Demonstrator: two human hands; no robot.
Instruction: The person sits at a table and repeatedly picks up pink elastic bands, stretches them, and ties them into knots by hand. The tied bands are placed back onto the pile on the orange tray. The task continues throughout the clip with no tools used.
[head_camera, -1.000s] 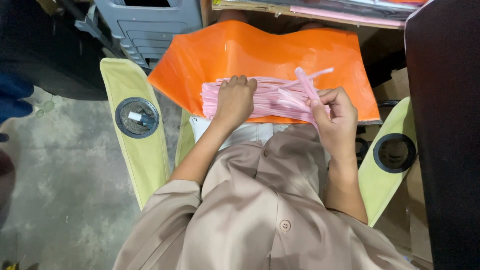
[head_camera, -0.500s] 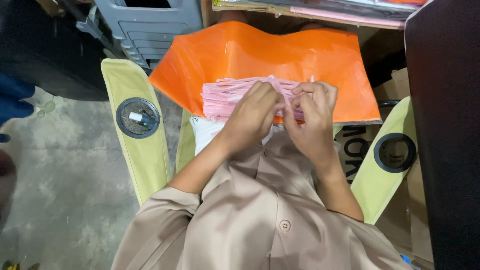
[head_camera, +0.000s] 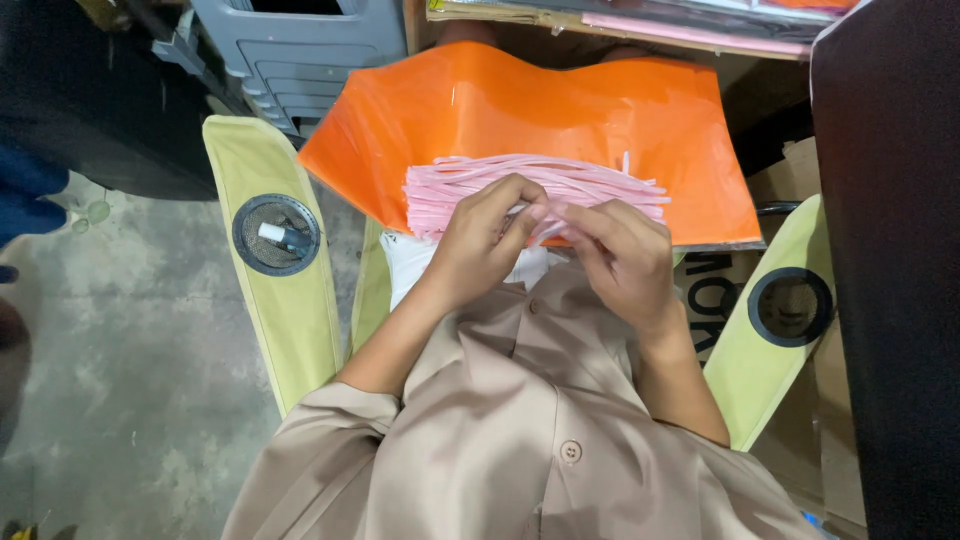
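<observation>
- Now, seated view down onto the lap: left hand (head_camera: 485, 235) and right hand (head_camera: 620, 250) meet over the near edge of a bundle of pink strips (head_camera: 530, 180).
- Left hand: fingers curled, tips pinched on a pink strip end at the bundle's near edge.
- Right hand: fingers bent inward, tips touching the same strip ends just beside the left fingertips (grip itself partly hidden by the knuckles).
- Bundle lies across the near half of an orange plastic sheet (head_camera: 520, 105), strips running left to right.
- Chair armrests flank the lap: the left armrest (head_camera: 275, 290) has a cup holder holding a small marker-like object (head_camera: 283, 236); the right armrest (head_camera: 775, 320) has a cup holder too.
- Grey plastic crate (head_camera: 300, 50) beyond the sheet's far left corner.
</observation>
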